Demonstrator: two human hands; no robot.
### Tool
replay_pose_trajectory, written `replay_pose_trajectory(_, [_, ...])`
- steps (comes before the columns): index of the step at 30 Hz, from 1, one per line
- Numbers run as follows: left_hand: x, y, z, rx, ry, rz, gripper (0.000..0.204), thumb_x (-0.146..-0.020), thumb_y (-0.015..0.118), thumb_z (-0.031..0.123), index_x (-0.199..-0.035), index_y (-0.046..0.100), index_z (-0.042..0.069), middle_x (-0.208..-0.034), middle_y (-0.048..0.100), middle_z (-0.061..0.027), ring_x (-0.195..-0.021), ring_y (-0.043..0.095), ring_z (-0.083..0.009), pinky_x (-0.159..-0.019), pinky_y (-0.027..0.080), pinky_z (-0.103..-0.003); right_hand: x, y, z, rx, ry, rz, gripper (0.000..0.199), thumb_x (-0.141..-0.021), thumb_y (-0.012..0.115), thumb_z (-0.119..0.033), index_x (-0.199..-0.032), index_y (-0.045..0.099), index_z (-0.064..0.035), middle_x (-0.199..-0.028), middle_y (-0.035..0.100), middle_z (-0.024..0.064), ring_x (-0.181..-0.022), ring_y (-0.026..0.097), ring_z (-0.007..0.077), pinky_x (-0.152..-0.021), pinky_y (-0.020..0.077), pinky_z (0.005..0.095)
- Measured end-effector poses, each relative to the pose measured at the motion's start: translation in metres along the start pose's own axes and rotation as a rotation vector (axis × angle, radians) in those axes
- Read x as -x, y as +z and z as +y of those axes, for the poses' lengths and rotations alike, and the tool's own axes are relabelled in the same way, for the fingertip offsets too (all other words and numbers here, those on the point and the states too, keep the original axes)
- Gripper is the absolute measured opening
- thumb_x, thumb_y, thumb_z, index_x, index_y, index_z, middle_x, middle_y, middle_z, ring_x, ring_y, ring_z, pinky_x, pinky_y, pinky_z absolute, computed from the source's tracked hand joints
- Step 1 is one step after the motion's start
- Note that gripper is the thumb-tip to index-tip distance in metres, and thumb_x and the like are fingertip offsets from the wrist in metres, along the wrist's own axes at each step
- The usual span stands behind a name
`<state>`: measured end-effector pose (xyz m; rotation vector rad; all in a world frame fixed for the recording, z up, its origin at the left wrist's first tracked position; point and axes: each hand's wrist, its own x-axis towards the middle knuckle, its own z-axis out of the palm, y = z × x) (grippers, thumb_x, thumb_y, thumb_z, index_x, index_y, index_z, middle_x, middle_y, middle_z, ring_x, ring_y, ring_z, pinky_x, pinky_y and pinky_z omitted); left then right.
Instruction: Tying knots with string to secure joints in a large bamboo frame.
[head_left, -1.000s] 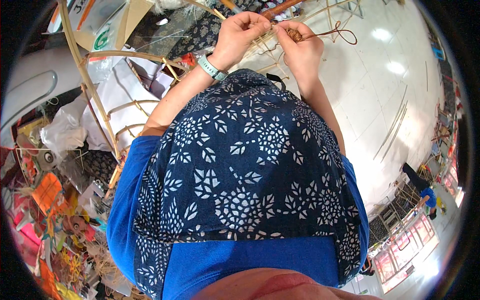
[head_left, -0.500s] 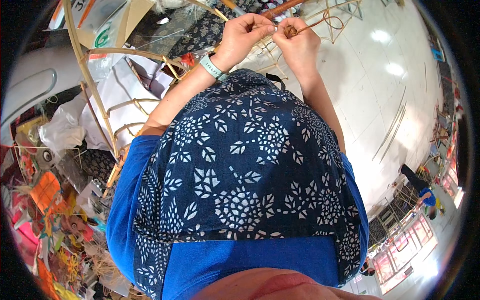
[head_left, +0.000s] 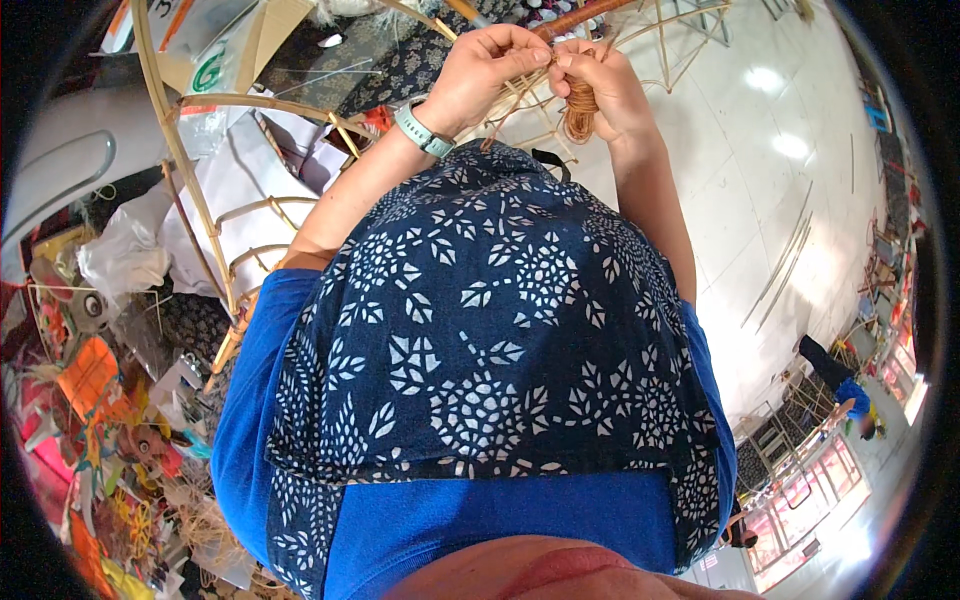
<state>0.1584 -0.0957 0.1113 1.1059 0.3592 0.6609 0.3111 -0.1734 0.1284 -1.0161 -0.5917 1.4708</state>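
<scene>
A small bundle of thin brown cord [head_left: 580,108] hangs from my right hand [head_left: 612,90], its fingers closed round the upper part. Thumb and fingertips of my left hand [head_left: 492,72] are pinched together right beside the right fingertips, on what looks like a strand of the same cord. Both hands are held over a frame of thin bamboo strips [head_left: 535,105], partly hidden behind them. Just beyond the fingertips runs a thicker reddish-brown pole [head_left: 580,17]. A pale green watch [head_left: 424,130] is on my left wrist.
More curved bamboo strips [head_left: 205,215] stand at my left, by white plastic bags [head_left: 128,250] and a cardboard box [head_left: 285,35]. Colourful craft pieces [head_left: 95,385] are heaped at lower left. Loose sticks [head_left: 785,265] lie on the pale floor at right. Another person [head_left: 850,395] is at far right.
My right hand has turned, so the cord bundle now hangs below its fingers. The loop of cord that stuck out to the right is gone from there. My left hand stays nearly in place.
</scene>
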Motion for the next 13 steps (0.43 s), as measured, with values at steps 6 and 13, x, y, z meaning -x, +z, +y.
replay_pose_trajectory(6, [-0.002, -0.003, 0.005, -0.297, 0.092, -0.04, 0.013, -0.084, 0.061, 0.01, -0.093, 0.061, 0.002, -0.083, 0.062, 0.0004, -0.074, 0.054, -0.004, -0.065, 0.043, -0.018, 0.007, 0.003, -0.015, 0.363, -0.069, 0.041, 0.009, -0.079, 0.056, -0.008, -0.08, 0.058, 0.0009, -0.065, 0.055, 0.0034, -0.055, 0.05, 0.009, -0.051, 0.0383, 0.0207])
replay_pose_trajectory(13, [-0.003, -0.005, 0.01, -0.452, 0.094, -0.101, 0.015, -0.084, 0.061, 0.01, -0.097, 0.061, 0.003, -0.082, 0.061, 0.0026, -0.076, 0.056, -0.0026, -0.067, 0.045, -0.016, 0.001, -0.005, -0.021, 0.324, 0.039, -0.075, 0.013, -0.076, 0.058, -0.012, -0.079, 0.06, 0.0002, -0.066, 0.057, 0.0028, -0.058, 0.053, 0.0078, -0.053, 0.0396, 0.0194])
